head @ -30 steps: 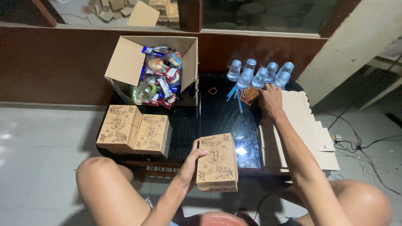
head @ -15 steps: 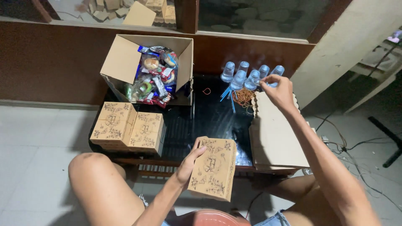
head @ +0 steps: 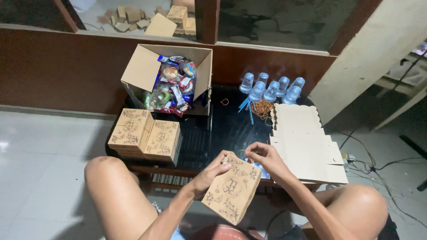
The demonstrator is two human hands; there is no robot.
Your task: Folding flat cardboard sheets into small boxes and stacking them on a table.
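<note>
Both hands meet on a small closed kraft box printed with dark floral drawings, held tilted in the air just in front of the near edge of the table. The left hand grips the box from its left side, fingers curled over the upper left edge and the thumb lying on the printed face. The right hand is at the box's top right corner, fingers bent and pinched together there; whether they grasp something small as well cannot be told. The box sits above the person's lap, between the two bare knees.

Beyond the left hand, on the far left part of the dark glossy table, lies a stack of closed printed boxes of the same kind. Further out from them stands an open cardboard carton filled with wrapped snacks in mixed colours. Just to the right of the right hand rests a pile of flat unfolded box blanks, pale and scalloped along one edge. Beyond that pile, well away from both hands, a cluster of sealed clear water cups stands near the table's far edge, with blue straws and a heap of rubber bands just beside them. A single rubber band lies apart nearer the carton.
</note>
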